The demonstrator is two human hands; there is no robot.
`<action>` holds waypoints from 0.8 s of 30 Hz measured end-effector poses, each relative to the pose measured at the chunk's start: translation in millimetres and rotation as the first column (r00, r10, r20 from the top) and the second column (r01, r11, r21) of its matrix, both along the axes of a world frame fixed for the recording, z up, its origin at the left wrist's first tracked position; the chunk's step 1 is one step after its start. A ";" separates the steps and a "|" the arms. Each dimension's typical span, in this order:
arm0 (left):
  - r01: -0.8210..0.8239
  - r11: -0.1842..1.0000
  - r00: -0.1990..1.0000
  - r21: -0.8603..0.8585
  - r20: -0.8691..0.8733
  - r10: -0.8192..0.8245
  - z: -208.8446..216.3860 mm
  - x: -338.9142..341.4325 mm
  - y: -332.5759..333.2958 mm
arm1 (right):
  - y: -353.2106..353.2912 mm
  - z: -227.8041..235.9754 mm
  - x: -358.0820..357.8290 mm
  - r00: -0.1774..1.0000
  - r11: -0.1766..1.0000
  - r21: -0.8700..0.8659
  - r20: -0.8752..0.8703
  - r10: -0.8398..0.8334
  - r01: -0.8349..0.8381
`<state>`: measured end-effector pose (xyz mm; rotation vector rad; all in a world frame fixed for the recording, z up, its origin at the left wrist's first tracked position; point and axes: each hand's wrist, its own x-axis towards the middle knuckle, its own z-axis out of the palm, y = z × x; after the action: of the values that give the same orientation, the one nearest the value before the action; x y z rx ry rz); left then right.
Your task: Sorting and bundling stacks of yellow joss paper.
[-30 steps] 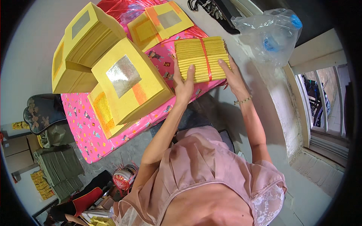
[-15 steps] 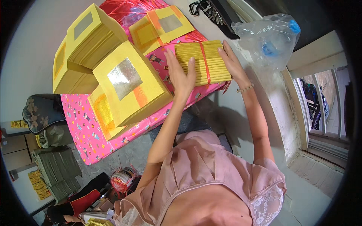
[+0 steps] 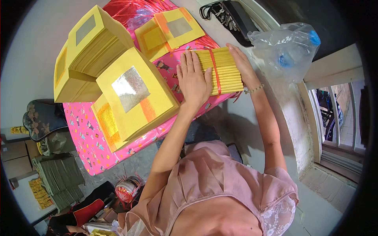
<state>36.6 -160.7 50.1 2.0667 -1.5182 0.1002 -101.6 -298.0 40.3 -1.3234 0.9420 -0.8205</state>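
Note:
A bundle of folded yellow paper (image 3: 228, 72) lies near the table's right edge. Around its middle runs a red plastic tie (image 3: 215, 70). My left hand (image 3: 193, 80) rests flat against the bundle's left end, fingers stretched out and the thumb by the tie. Against the right end lies my right hand (image 3: 245, 69), its fingers extended along the side and partly hidden by the paper. Left of my hands stands a tall stack of yellow paper sheets (image 3: 136, 92), the top one bearing a silver square and an orange patch.
More yellow stacks (image 3: 96, 43) stand at the far left, and lower ones (image 3: 173, 29) farther back on the pink patterned tablecloth (image 3: 88, 137). Red plastic strands (image 3: 122, 11) lie behind. On the right ledge are keys (image 3: 228, 19), a black case (image 3: 240, 17) and a clear plastic bag (image 3: 289, 49).
My left hand has turned and come to lie flatter over the bundle's left end. The right hand stays at the other end, its fingers a little farther round the side.

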 end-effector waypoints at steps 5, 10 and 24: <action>-0.010 1.000 1.000 0.024 0.028 0.009 1.1 -0.1 1.0 | -5.8 6.0 4.5 0.991 0.978 0.188 0.116 0.065 -0.086; -0.020 0.998 0.999 0.059 0.050 0.017 3.9 -3.1 -0.6 | -14.1 -4.5 5.5 0.974 0.981 0.154 0.208 0.087 -0.121; -0.011 0.998 1.000 0.062 0.023 0.010 2.9 -1.9 1.4 | -24.8 -18.3 0.6 0.969 0.970 0.172 0.205 0.136 -0.173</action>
<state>34.7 -159.3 53.0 2.1292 -1.5424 0.0823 -101.0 -322.8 21.9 -1.1165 0.7346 -0.7053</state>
